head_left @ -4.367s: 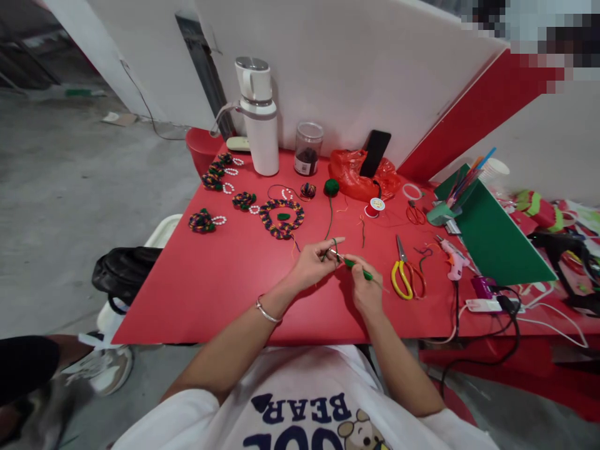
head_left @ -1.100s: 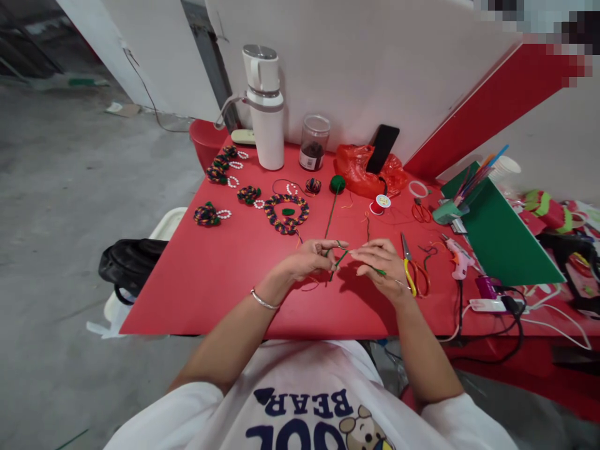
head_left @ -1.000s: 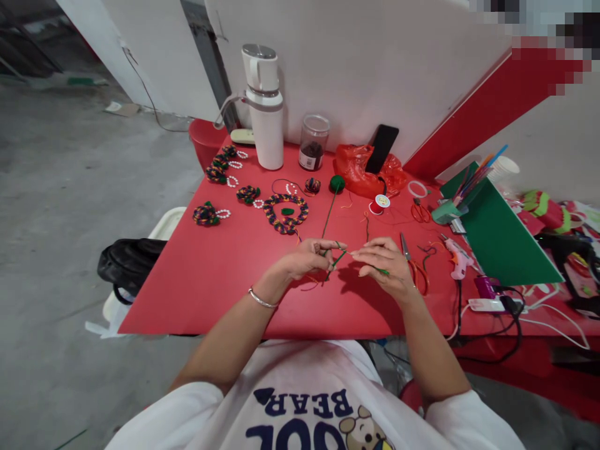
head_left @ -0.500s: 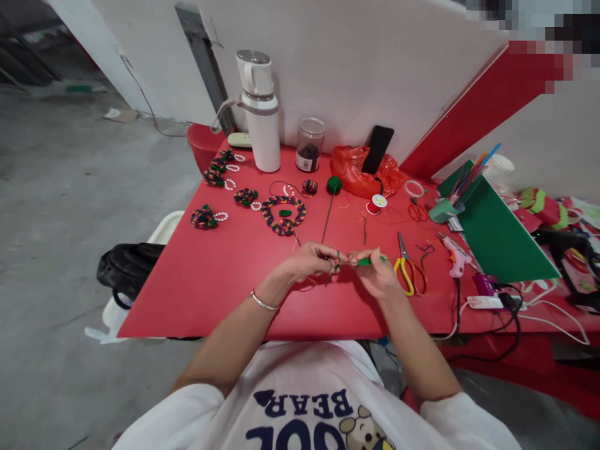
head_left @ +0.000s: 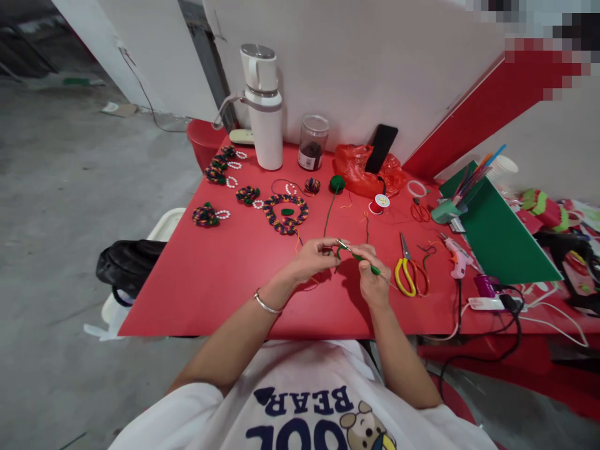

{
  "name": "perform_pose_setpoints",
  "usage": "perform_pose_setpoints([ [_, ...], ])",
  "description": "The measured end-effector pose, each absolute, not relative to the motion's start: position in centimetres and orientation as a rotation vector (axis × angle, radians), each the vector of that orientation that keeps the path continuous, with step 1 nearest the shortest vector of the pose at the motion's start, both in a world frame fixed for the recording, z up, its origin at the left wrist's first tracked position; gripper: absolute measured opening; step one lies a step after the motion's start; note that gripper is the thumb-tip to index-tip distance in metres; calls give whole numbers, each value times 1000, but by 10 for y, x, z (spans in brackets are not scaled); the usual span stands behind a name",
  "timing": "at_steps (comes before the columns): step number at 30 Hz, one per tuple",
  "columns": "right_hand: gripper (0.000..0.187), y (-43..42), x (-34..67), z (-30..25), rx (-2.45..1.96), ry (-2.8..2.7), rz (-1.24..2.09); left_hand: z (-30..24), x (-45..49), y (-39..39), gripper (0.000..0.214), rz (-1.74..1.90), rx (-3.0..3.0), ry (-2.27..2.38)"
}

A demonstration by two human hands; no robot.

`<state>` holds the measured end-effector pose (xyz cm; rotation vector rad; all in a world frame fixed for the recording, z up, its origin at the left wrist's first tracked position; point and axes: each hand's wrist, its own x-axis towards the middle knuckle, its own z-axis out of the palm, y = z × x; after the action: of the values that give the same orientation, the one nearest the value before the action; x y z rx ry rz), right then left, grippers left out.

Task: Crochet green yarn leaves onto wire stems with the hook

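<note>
My right hand [head_left: 375, 279] grips a crochet hook [head_left: 374, 269] by its green handle, its metal shaft pointing left. Green yarn [head_left: 339, 252] is pinched in my left hand [head_left: 315, 259], and the hook's tip meets it there. From that hand the strand runs up the table to a green yarn ball [head_left: 336, 183]. Left of the strand lies a ring of braided multicoloured yarn [head_left: 266, 215] with a small green piece [head_left: 287, 212] inside it. Yellow-and-orange-handled scissors [head_left: 405, 275] rest to the right of my right hand.
Several multicoloured yarn pieces with white bead loops [head_left: 206, 215] lie at the left. Behind stand a white bottle [head_left: 266, 134], a clear jar [head_left: 313, 144] and a phone [head_left: 382, 148] on a red bag [head_left: 349, 165]. A pink glue gun [head_left: 455, 256] and power strip [head_left: 490, 304] sit right.
The right hand has turned, so the hook now angles up to the left with its metal shaft visible at the yarn. My left hand stays nearly in place.
</note>
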<state>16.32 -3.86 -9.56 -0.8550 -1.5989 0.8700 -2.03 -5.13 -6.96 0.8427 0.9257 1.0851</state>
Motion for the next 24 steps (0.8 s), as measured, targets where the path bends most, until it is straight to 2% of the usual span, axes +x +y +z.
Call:
perform_pose_setpoints([
  [7, 38, -40, 165, -94, -866, -1697, 812, -69, -24, -45, 60, 1050, 586, 863],
  [16, 32, -39, 168, -84, -834, -1824, 711, -73, -21, -45, 50, 1204, 704, 959],
  [24, 33, -49, 155, -90, -925, -1889, 317, -75, -7, -46, 59, 1380, 766, 1101],
])
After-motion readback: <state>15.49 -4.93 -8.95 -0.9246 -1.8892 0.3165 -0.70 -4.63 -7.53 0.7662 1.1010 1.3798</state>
